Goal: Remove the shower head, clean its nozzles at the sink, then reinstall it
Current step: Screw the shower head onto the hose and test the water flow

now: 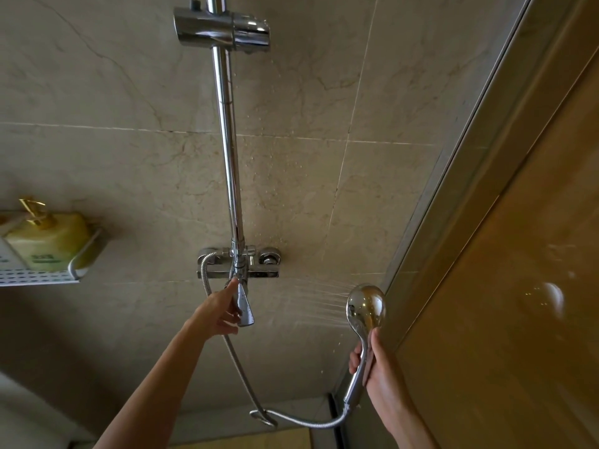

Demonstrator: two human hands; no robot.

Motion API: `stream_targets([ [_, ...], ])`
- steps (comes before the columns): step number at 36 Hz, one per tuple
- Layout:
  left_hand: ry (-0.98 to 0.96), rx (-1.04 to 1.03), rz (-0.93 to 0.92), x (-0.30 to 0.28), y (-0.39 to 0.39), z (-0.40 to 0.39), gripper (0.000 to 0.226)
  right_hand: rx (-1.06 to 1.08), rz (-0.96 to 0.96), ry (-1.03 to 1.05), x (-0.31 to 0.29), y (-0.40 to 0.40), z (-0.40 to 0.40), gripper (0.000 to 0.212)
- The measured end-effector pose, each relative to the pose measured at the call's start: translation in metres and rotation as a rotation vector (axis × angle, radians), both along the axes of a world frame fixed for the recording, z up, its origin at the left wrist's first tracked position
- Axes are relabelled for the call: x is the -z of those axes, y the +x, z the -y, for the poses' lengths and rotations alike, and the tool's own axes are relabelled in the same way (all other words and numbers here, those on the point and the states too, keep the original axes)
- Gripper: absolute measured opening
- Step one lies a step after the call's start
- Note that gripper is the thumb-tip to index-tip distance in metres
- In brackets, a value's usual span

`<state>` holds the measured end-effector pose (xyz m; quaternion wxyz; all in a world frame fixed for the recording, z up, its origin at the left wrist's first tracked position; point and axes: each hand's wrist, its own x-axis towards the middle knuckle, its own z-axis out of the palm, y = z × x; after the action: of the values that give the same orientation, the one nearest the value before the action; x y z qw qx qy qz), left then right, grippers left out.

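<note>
A chrome shower head [365,306] is gripped by its handle in my right hand [376,374], low on the right beside the glass door. Thin jets of water spray from its face leftward toward the tiled wall. Its metal hose [240,367] loops down near the floor and runs up to the mixer valve [239,262]. My left hand [220,311] is on the valve's chrome lever [243,306], fingers curled around it. The empty holder bracket [222,29] sits high on the vertical riser rail [230,150].
A white wall shelf [48,275] at the left carries a yellow pump bottle [48,236]. A glass shower door [505,254] with a metal frame closes the right side. Beige marble tiles, dotted with droplets, cover the wall.
</note>
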<state>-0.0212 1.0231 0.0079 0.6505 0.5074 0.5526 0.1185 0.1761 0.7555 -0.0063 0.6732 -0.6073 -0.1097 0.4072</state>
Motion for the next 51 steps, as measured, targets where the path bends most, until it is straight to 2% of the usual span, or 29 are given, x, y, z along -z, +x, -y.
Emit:
stream_targets([
  [12, -0.105, -0.018, 0.071, 0.009, 0.005, -0.008, 0.074, -0.026, 0.002, -0.016, -0.001, -0.001, -0.006, 0.05],
  [17, -0.145, -0.064, 0.115, 0.007, 0.006, -0.006, 0.058, -0.032, -0.004, -0.018, 0.005, 0.001, -0.007, 0.052],
  [33, -0.134, -0.134, 0.117, 0.007, 0.024, -0.005, 0.056, -0.024, -0.028, -0.042, 0.007, 0.007, -0.023, 0.054],
  [43, -0.124, -0.157, 0.208, 0.004, 0.017, -0.013, 0.033, -0.044, -0.055, -0.014, 0.001, 0.012, -0.035, 0.054],
  [51, -0.095, -0.332, 0.367, 0.013, 0.022, 0.003, 0.022, -0.07, -0.066, 0.048, -0.012, 0.008, -0.038, 0.05],
])
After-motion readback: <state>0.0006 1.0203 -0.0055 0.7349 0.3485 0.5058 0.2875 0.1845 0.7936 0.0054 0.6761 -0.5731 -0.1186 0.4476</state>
